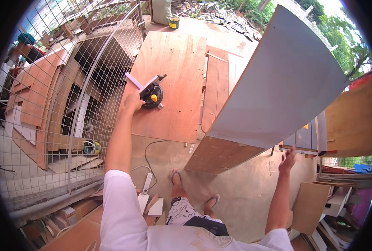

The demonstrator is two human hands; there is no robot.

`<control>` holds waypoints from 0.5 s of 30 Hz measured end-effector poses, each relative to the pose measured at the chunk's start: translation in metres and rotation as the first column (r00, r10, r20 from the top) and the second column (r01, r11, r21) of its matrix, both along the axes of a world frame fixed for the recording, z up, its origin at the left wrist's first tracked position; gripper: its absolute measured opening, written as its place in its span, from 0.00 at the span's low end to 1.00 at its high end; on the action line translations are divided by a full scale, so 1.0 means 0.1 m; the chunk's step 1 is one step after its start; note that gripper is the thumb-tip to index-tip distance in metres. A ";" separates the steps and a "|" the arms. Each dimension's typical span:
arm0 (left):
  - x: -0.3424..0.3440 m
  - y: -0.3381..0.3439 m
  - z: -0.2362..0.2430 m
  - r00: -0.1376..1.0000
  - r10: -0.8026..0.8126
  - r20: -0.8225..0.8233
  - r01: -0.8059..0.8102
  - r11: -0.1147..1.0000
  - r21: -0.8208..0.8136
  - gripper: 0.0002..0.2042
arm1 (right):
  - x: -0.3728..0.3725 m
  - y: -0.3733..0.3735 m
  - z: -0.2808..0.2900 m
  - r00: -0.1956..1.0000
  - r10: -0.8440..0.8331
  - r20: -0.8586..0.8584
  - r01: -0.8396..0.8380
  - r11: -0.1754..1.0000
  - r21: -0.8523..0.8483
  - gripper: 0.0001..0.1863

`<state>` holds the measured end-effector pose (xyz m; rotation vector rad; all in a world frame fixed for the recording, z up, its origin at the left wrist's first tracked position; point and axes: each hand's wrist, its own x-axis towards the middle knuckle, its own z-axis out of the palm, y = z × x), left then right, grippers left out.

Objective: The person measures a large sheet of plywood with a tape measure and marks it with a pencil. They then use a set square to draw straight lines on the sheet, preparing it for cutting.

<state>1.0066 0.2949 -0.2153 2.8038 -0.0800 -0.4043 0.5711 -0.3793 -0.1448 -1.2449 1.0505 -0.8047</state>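
Fingers: left hand (pixel 132 101) closed on the rear of the black round-bodied power tool with a yellow knob (pixel 152 96); right hand (pixel 287 160) spread, fingertips against the lower edge of the large grey-faced board (pixel 278 88).
Tool position: resting on the reddish-brown plywood sheet (pixel 173 71) laid flat on the ground, beside the wire mesh fence (pixel 69 83).
Tool handling: judged compact, rigid and fairly heavy; best taken by its body, clear of the pale straight guide bar (pixel 142 83).
Power strip: white, on the concrete floor (pixel 244 192) near the left foot, cable trailing towards the sheet.
Board position: tilted up on edge, brown underside showing at its low corner.
Board handling: judged stiff, broad and awkward for one hand; smooth face likely slippery, so grip the edge.
Packages: small round tin with yellow label (pixel 174 21) at top, beside a pale sack (pixel 161 10); round can (pixel 90 147) behind the fence; print unreadable.
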 end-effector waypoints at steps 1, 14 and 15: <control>0.02 0.25 -0.05 0.998 0.013 -0.060 -0.012 1.000 0.025 0.36 | 0.00 0.40 -0.16 0.993 0.097 -0.062 -0.100 0.994 -0.040 0.14; -1.75 -0.63 0.12 0.939 0.018 0.344 0.121 0.918 -0.377 0.18 | -0.22 2.46 -0.13 0.653 0.383 -0.653 -0.743 0.491 -0.455 0.34; -1.88 -0.69 0.16 0.933 0.076 0.352 0.097 0.889 -0.447 0.19 | 0.12 2.43 0.02 0.789 0.328 -0.520 -0.615 0.423 -0.666 0.31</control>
